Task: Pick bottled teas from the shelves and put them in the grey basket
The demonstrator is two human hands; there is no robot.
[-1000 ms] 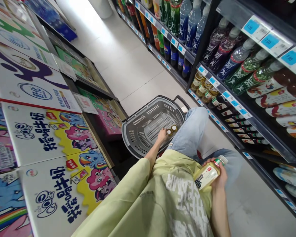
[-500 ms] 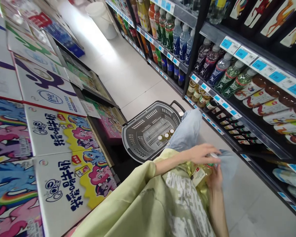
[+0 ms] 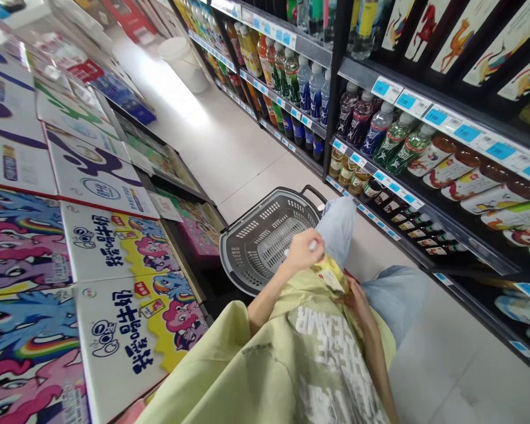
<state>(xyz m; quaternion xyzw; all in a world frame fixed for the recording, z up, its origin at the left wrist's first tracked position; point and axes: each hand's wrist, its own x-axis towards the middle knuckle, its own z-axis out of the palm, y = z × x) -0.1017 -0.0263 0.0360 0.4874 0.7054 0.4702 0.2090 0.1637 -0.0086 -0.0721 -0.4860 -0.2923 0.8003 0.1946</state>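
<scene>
My left hand (image 3: 306, 248) is closed round the white cap end of a small bottle of yellow liquid (image 3: 330, 274), over the near right edge of the basket. My right hand (image 3: 357, 300) holds the bottle's lower end, near my lap, its fingers partly hidden behind the bottle. The bottle lies tilted and has a pale label with a red mark. A grey plastic shopping basket (image 3: 247, 259) stands on the floor in front of me; my left hand and arm hide part of its inside.
Shelves of bottled drinks (image 3: 397, 141) with price tags run along the right. Stacked milk cartons (image 3: 119, 330) fill the left side. A white bucket (image 3: 184, 63) stands farther up the aisle. My bent knee (image 3: 339, 224) is beside the basket.
The bottle and both hands have moved left, toward the basket. My left hand has gone from over the bottle's top to gripping its cap end. The view has shifted slightly.
</scene>
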